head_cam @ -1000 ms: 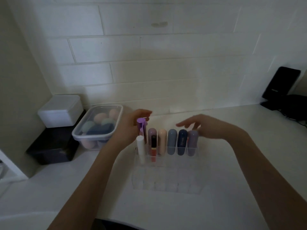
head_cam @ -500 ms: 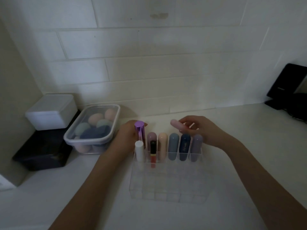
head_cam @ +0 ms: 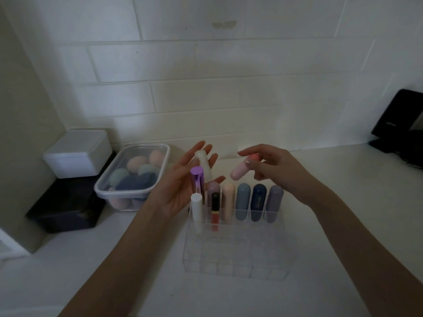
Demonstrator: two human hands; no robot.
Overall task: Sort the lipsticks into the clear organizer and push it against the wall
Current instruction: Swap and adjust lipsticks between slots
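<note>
- While both hands hang above the clear acrylic grid organizer (head_cam: 238, 255), we see it standing on the white counter (head_cam: 343, 225), well short of the white tiled wall (head_cam: 229, 88).
- Left hand (head_cam: 183, 181): palm up, fingers spread, over the organizer's back-left corner. A white tapered tube (head_cam: 204, 164) lies against the fingers; we cannot tell whether it is gripped or just resting.
- Right hand (head_cam: 274, 167): pinching a pale pink capsule-shaped lipstick (head_cam: 241, 170) at its coral-tipped end, tube tilted, lower end pointing down-left toward the organizer's back row, not touching it.
- Organizer back row, left to right: purple metallic-capped tube (head_cam: 197, 181), mauve capsule lipstick (head_cam: 213, 191), peach capsule lipstick (head_cam: 228, 202), light blue capsule lipstick (head_cam: 243, 201), navy capsule lipstick (head_cam: 258, 202), lilac capsule lipstick (head_cam: 274, 203). All upright.
- Next row forward: white cylindrical tube (head_cam: 196, 208) at the left, then a black-capped red lip gloss (head_cam: 215, 211) beside it. The rows nearer us look empty.
- Left of the organizer: clear lidded tub of pastel makeup sponges (head_cam: 135, 175); beyond it a white lidded box (head_cam: 77, 154) stacked on a black box (head_cam: 66, 207).
- Far right of the organizer, at the wall: black device (head_cam: 398, 120), details too dark to read.
</note>
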